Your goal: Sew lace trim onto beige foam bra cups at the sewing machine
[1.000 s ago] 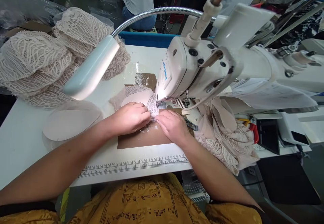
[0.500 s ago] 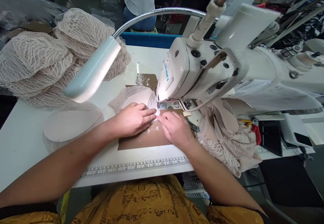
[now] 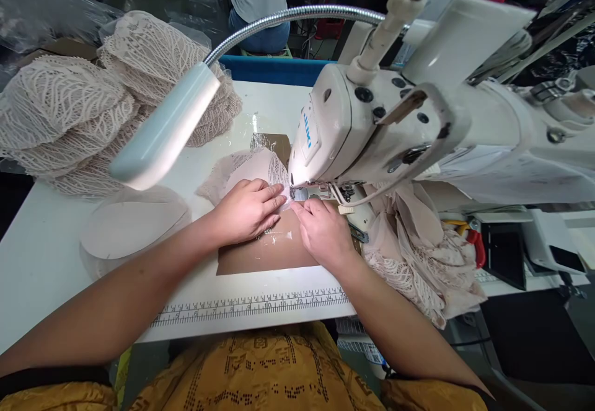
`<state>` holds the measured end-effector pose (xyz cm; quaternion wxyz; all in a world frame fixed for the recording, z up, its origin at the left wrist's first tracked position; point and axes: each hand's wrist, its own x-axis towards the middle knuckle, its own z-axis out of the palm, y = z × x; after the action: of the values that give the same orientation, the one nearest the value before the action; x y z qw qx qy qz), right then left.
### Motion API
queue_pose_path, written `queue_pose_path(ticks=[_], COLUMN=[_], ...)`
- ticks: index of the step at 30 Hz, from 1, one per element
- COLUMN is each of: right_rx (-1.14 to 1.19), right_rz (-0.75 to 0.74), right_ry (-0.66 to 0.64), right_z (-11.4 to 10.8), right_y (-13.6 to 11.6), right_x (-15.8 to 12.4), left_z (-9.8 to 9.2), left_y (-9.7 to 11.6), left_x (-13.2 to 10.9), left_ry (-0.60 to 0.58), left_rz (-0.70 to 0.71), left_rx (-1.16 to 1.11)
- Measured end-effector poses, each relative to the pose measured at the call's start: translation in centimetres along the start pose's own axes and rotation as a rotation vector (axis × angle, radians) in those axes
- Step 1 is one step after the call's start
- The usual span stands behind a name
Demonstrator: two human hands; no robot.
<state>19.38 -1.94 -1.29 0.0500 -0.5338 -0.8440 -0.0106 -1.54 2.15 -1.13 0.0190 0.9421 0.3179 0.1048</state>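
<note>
Just beyond the left grip (image 3: 246,212), and partly under its fingers, here lies the lace-trimmed piece (image 3: 248,165), its near right corner at the foot of the sewing machine (image 3: 341,126). The left grip is palm down, fingers nearly straight, pressing on the cloth rather than wrapped round it. The right grip (image 3: 320,231) is half curled, forefinger pointing to that same corner; whether its thumb pinches anything underneath, I can't tell.

Now, how will it handle? Light, I'd judge, limp and sheer at the edges, a touch firmer across the smooth middle, and easily snagged (lace always looks ready to catch). Flat fingertips near the edge seem the right hold, clear of the foot.

And the count! One piece under the grips, one oval piece (image 3: 132,222) left of the left grip on the white surface (image 3: 41,256). One lace stack (image 3: 69,110) farther off that way, its layers past counting; one tangled heap (image 3: 409,256) right of the right grip, likewise. One machine, one lamp (image 3: 165,126) beyond the left grip, one printed ruler (image 3: 260,304) on the near side of both.
</note>
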Motion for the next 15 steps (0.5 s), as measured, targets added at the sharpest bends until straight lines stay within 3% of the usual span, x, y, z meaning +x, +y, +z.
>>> queue_pose_path(ticks=[15], right_rx=[0.129], right_rz=[-0.028], right_ry=[0.071], right_z=[0.0], right_y=[0.4], right_x=[-0.2], left_z=[0.4], left_y=[-1.1], left_x=[0.0], left_ry=[0.085], left_rz=[-0.243], left_rx=[-0.026])
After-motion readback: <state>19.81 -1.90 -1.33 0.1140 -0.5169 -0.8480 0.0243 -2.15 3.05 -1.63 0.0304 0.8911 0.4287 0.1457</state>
